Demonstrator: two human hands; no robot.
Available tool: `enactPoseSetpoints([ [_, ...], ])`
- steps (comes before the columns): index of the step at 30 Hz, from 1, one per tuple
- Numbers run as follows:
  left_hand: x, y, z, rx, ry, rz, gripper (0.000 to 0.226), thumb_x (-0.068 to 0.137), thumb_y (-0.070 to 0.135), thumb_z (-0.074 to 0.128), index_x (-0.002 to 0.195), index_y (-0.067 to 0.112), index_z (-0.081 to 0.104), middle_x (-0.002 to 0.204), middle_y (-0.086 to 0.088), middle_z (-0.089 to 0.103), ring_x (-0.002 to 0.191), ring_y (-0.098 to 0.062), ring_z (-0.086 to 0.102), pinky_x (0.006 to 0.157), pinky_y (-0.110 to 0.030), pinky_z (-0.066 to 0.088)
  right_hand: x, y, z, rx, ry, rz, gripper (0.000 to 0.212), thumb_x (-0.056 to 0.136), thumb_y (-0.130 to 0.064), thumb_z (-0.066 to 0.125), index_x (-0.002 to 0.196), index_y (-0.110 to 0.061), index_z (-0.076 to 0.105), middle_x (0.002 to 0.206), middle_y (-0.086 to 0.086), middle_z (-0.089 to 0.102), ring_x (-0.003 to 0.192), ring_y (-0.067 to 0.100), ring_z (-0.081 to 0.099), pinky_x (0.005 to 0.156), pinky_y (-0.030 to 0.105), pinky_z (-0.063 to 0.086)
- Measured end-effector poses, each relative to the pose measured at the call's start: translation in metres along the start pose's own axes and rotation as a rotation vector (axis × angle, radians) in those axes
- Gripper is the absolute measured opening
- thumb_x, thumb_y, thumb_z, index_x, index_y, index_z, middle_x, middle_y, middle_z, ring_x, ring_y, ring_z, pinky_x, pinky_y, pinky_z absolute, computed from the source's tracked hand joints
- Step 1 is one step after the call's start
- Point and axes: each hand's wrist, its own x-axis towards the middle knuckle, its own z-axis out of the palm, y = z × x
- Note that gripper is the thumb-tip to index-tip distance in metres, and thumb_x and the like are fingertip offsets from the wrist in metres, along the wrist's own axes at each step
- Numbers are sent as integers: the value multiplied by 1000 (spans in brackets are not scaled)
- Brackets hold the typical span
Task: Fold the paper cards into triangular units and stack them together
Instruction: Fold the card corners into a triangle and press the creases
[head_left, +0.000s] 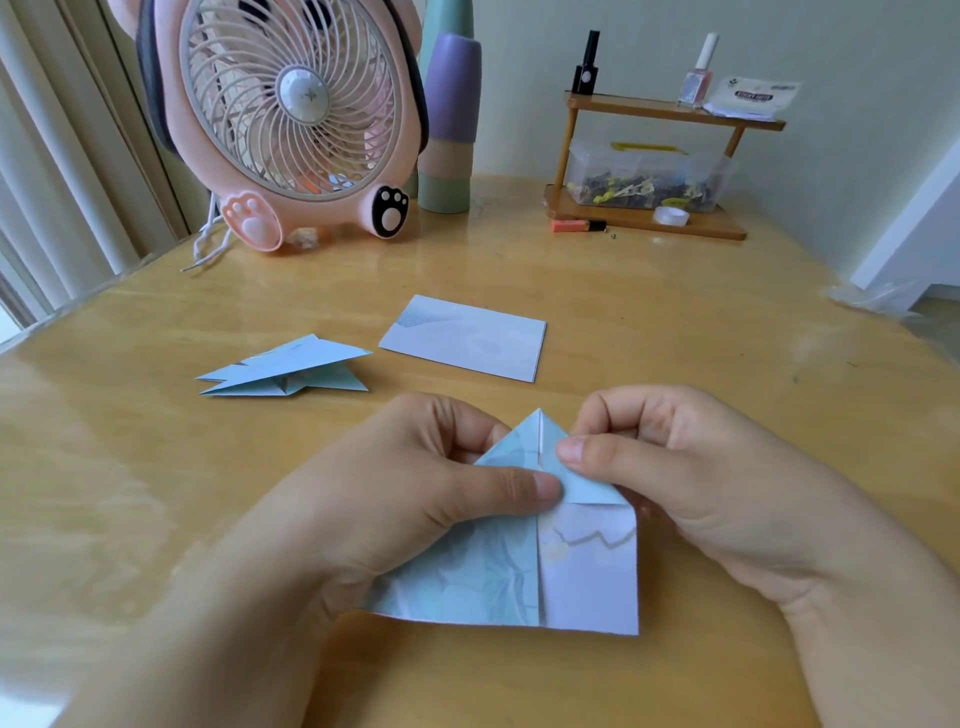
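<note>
At 6 o'clock on the table (675, 322), left hand (415, 483) and right hand (691, 467) both pinch a half-folded card (519, 571). Folded units (291, 371) lie at 11 o'clock.

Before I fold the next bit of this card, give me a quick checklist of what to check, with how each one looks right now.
1. Both hands hold the half-folded card: ok, left hand and right hand pinch it.
2. Flaps meet at the centre crease: ok.
3. Lower edge even: cannot tell.
4. Finished folded units out of the way: ok.
5. Flat card pile within reach: ok.
</note>
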Motion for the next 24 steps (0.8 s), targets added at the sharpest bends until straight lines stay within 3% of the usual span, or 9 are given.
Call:
enactPoseSetpoints([
  [6, 0, -1, 2, 61, -44, 3, 23, 60, 24, 77, 75, 7, 75, 81, -17, 74, 67, -26, 67, 72, -39, 52, 1, -1, 1, 12, 38, -17, 12, 68, -27, 65, 61, -19, 69, 53, 2, 47, 49, 8, 38, 45, 14, 32],
  [12, 0, 0, 3, 80, -37, 19, 21, 60, 26, 76, 74, 9, 75, 81, -17, 73, 68, -27, 65, 73, -42, 50, 3, 1, 7, 12, 115, -52, 12, 66, -23, 62, 55, -20, 65, 51, 1, 44, 48, 8, 36, 45, 14, 31],
  [17, 1, -2, 2, 67, -22, 24, 21, 58, 25, 77, 72, 10, 75, 79, -17, 73, 66, -26, 65, 72, -41, 50, 4, 2, 11, 132, 128, -19, 29, 74, -8, 72, 50, -18, 61, 50, 0, 50, 45, 6, 41, 44, 13, 35],
  [21, 0, -2, 2, 74, -14, 18, 21, 57, 25, 76, 72, 11, 76, 79, -16, 74, 66, -26, 65, 72, -41, 51, 2, 0, 4, 116, 20, 33, 13, 66, -20, 78, 59, -16, 67, 52, -1, 49, 46, 5, 40, 43, 14, 34],
  [24, 0, -1, 3, 70, -8, 19, 18, 57, 24, 75, 70, 11, 76, 77, -15, 74, 65, -25, 65, 72, -40, 51, 1, 0, 1, 61, 4, 32, 9, 64, -23, 69, 56, -18, 68, 50, 0, 49, 44, 5, 40, 42, 14, 32],
])
